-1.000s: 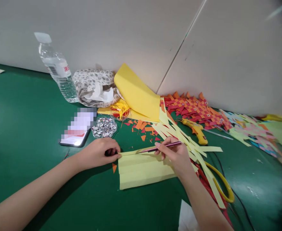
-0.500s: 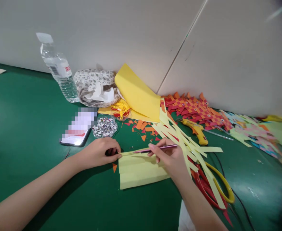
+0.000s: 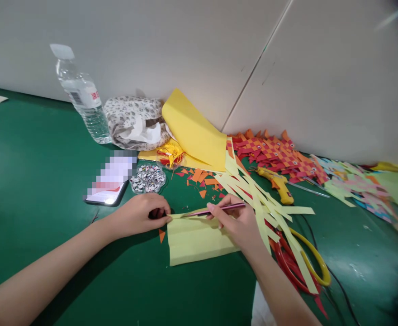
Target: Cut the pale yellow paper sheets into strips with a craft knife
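A pale yellow folded paper sheet (image 3: pixel 195 237) lies on the green table (image 3: pixel 43 181) in front of me. My left hand (image 3: pixel 139 213) pinches its top left corner, fingers closed on the paper. My right hand (image 3: pixel 236 222) rests on the sheet's right part and grips a thin pink-purple pen or blade tool (image 3: pixel 215 210), its tip lying along the top edge of the sheet and pointing left. Several cut yellow strips (image 3: pixel 263 203) fan out just right of my right hand.
A water bottle (image 3: pixel 82 97), patterned cloth pouch (image 3: pixel 134 122), phone (image 3: pixel 109 181) and dish of googly eyes (image 3: pixel 148 178) sit beyond my left hand. Bright yellow paper (image 3: pixel 194 131), woven paper fish (image 3: pixel 277 154), a glue gun (image 3: pixel 278 183) and yellow-handled scissors (image 3: pixel 312 262) lie right.
My right hand with the tool has slid leftward along the top edge of the yellow sheet, towards my left hand. My left hand has stayed in place.
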`<act>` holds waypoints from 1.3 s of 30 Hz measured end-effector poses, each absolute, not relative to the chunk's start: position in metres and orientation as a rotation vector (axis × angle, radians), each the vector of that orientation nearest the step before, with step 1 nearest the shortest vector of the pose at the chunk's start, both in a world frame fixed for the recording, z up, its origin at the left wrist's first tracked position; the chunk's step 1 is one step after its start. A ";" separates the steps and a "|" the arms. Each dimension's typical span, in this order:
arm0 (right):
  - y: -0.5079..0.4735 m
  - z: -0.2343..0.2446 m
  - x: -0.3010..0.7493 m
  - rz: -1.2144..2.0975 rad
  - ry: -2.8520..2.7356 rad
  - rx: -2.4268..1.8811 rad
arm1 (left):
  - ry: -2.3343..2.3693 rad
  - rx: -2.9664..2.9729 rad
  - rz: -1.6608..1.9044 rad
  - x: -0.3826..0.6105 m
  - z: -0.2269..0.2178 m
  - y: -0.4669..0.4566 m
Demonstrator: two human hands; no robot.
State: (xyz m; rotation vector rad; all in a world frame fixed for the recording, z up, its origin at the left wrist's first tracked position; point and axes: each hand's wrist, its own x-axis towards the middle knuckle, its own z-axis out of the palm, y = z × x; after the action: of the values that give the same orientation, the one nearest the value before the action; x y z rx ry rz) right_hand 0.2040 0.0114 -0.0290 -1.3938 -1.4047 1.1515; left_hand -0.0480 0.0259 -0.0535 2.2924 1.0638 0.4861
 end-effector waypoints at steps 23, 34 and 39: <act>0.009 -0.028 0.200 1.125 -1.480 -1.407 | 1.052 2.311 0.492 -0.047 -0.053 0.026; 0.009 -0.022 0.206 1.087 -1.444 -1.410 | 1.043 2.312 0.517 -0.048 -0.054 0.027; 0.006 -0.022 0.198 1.099 -1.444 -1.386 | 1.046 2.323 0.508 -0.048 -0.054 0.027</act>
State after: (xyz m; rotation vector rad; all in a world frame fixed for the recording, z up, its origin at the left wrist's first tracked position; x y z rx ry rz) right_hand 0.1980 0.0060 -0.0220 -1.3859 -1.4438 1.0994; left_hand -0.0476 0.0274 -0.0535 2.3235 1.0459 0.5083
